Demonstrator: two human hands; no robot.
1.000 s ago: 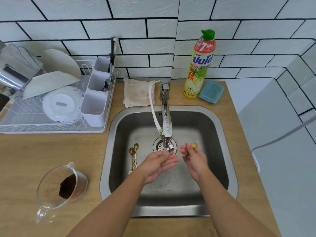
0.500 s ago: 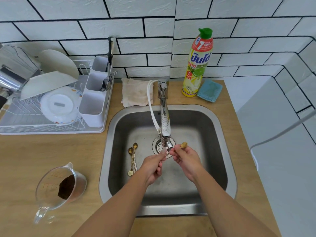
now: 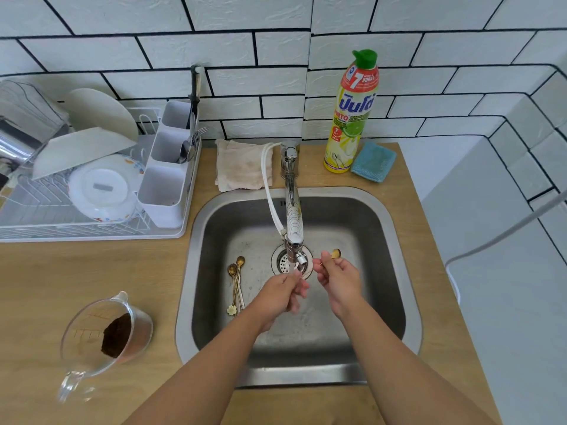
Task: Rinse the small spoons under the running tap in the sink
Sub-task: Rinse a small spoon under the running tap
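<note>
— What sits nearest on the wooden worktop (image 3: 61, 280)?
— A clear measuring jug (image 3: 106, 335) lying tilted, dark brown grounds inside, left of the steel sink (image 3: 395, 240).

— And the hands?
— Both reach over the basin. The right hand (image 3: 336, 279) pinches a small gold spoon (image 3: 335, 254) between curled fingers (image 3: 322, 259), its bowl poking out just right of the tap (image 3: 293, 216) outlet. The left hand (image 3: 280, 292) is under the outlet with fingers curled; whether it holds anything cannot be told.

— The other spoons?
— A bunch of gold spoons (image 3: 236, 282) lies on the sink floor, left of the drain (image 3: 283, 262).

— Farther back?
— A white dish rack (image 3: 92, 194) with plates at left, a folded cloth (image 3: 241, 167) behind the sink, then a yellow dish-soap bottle (image 3: 351, 115) and blue sponge cloth (image 3: 372, 161) against the white tiled wall (image 3: 245, 16).
</note>
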